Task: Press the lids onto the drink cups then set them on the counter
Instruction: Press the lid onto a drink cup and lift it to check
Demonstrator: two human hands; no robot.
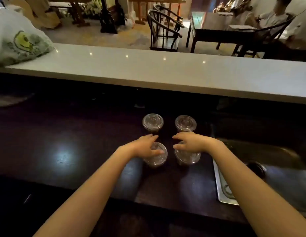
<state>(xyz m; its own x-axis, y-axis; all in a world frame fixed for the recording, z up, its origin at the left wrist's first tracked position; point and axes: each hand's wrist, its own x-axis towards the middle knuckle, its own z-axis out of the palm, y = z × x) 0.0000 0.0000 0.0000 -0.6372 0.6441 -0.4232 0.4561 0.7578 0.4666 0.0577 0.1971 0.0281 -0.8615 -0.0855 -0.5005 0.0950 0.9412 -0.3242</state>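
Several clear plastic drink cups with clear lids stand in a square on the dark lower worktop. The far left cup and far right cup stand untouched. My left hand lies flat on the lid of the near left cup, fingers spread. My right hand lies flat over the lid of the near right cup. Both near lids are partly hidden under my palms. The raised white counter runs across behind the cups.
A white plastic bag with a green print sits on the counter's left end. A metal sink with a drain lies right of the cups. Beyond the counter stand dark wooden chairs, a table and a seated person.
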